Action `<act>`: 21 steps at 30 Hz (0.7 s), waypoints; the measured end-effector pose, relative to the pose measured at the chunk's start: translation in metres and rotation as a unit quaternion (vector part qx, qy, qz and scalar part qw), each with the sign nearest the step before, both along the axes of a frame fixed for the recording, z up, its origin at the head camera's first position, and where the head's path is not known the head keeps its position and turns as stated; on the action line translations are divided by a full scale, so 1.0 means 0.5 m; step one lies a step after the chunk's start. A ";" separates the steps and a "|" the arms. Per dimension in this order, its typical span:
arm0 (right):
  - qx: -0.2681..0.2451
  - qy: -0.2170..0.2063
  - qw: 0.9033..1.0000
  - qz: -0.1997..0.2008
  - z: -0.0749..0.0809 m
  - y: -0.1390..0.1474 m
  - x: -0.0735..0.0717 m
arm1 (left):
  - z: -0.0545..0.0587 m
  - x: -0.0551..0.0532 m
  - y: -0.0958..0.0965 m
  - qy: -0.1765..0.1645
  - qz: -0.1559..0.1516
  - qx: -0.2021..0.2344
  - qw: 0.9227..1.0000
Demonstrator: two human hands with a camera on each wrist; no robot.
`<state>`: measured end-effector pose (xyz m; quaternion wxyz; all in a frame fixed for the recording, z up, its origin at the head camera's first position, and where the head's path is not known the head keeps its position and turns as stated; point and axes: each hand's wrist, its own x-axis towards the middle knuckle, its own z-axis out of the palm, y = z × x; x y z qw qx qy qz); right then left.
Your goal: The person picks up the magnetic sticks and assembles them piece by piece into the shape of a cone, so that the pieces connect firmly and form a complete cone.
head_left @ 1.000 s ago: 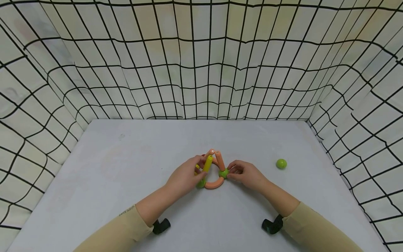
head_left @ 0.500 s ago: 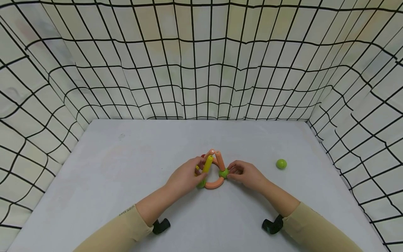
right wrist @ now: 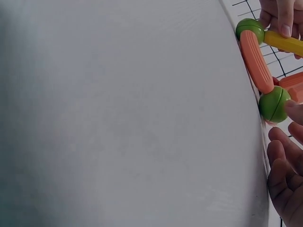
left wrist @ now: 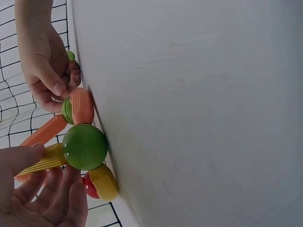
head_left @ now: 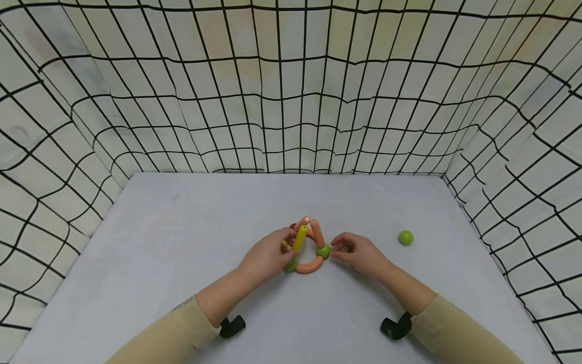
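A ring of toy balls and ribbed rods lies on the white table. My left hand (head_left: 270, 254) pinches an upright yellow rod (head_left: 300, 237), which joins a green ball (left wrist: 85, 147) at its base. Between that ball and a second green ball (head_left: 323, 251) runs a curved orange rod (head_left: 309, 266). A straight orange rod (head_left: 317, 232) rises from the second ball. Just right of it is my right hand (head_left: 360, 254), fingers loosely bent and holding nothing. A red ball (left wrist: 90, 187) and a curved yellow rod (left wrist: 104, 182) are partly hidden by the left hand.
A loose green ball (head_left: 405, 237) lies on the table (head_left: 218, 202) to the right. Black netting (head_left: 291, 111) over white walls surrounds the back and both sides. Black wrist devices (head_left: 233, 327) show below both sleeves.
The right hand has let go of the second green ball and drawn slightly to the right. The left hand keeps its pinch on the yellow rod, and the ring has stayed put.
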<state>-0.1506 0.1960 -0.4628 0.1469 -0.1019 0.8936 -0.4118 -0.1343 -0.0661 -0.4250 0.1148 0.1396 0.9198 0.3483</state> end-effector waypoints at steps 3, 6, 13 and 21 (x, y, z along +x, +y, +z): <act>0.002 0.002 1.000 -0.002 0.002 0.006 0.000 | 0.000 0.001 -0.002 0.001 0.001 0.002 1.000; -0.003 0.006 1.000 -0.007 0.004 0.016 -0.002 | -0.001 0.002 -0.003 0.002 0.000 0.003 1.000; -0.002 0.029 0.999 -0.029 0.021 0.054 -0.005 | -0.002 0.001 -0.003 0.002 0.000 0.003 1.000; 0.031 0.070 0.994 -0.077 0.045 0.127 -0.008 | 0.000 0.003 -0.008 -0.002 -0.001 0.001 1.000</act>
